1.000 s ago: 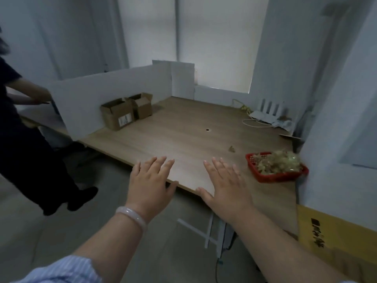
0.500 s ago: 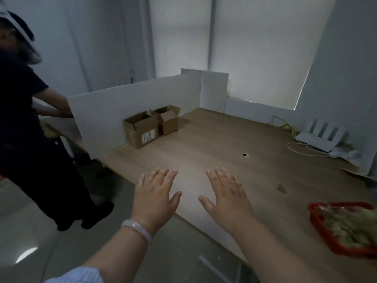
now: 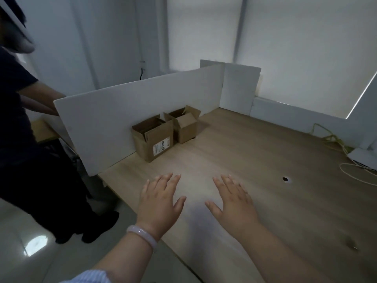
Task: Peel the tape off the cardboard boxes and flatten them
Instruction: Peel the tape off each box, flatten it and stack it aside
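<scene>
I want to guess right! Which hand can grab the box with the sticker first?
Probably the left hand: the labelled box stands ahead and leftward, nearer it. The right hand is farther. Both are open and empty.

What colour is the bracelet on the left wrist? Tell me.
The bracelet is a pale, milky white; the head view shows it best.

wood table (image 3: 255, 160), white partition (image 3: 132, 111), blinds (image 3: 295, 37)

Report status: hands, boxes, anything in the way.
Left hand and right hand open, empty, over the table near its edge. Two cardboard boxes upright, flaps open, against the white partition, untouched. Nothing between hands and boxes.
</scene>
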The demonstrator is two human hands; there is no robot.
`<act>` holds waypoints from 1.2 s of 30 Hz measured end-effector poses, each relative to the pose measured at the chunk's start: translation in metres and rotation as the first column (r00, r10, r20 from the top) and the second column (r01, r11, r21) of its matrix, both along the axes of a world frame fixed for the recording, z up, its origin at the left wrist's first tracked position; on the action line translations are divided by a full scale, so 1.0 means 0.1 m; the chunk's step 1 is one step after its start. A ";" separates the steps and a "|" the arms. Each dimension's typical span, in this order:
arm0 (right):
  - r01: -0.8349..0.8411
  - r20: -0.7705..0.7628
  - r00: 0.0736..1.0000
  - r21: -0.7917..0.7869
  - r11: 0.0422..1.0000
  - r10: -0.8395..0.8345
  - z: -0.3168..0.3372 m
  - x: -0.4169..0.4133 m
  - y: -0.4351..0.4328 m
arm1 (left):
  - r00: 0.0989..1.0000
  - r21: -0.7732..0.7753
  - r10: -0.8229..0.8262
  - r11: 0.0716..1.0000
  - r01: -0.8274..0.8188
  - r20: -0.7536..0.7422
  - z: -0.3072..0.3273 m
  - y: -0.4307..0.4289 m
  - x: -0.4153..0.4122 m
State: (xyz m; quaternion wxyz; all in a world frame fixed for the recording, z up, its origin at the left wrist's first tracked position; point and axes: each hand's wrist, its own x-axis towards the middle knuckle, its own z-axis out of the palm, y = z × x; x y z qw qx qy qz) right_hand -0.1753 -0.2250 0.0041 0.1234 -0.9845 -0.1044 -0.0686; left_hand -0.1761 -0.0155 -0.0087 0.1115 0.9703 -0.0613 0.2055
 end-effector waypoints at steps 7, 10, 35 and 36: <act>0.018 0.057 0.998 0.048 0.999 -0.021 -0.04 1.32 0.92 | 0.997 -0.012 -0.067 0.998 0.066 -0.048 -0.17 0.81 1.50; 0.082 0.005 0.997 0.048 0.995 -0.083 -0.14 1.74 1.13 | 0.994 -0.027 -0.074 0.997 0.072 -0.080 -0.21 1.21 2.15; 0.409 -0.249 0.891 0.076 0.910 -0.379 -0.71 2.38 0.90 | 0.852 -0.106 -0.497 0.868 0.485 -0.163 -0.58 1.42 3.35; 0.443 -0.286 0.868 0.078 0.893 -0.406 -0.70 2.32 0.84 | 0.814 -0.123 -0.558 0.830 0.544 -0.161 -0.58 1.35 3.26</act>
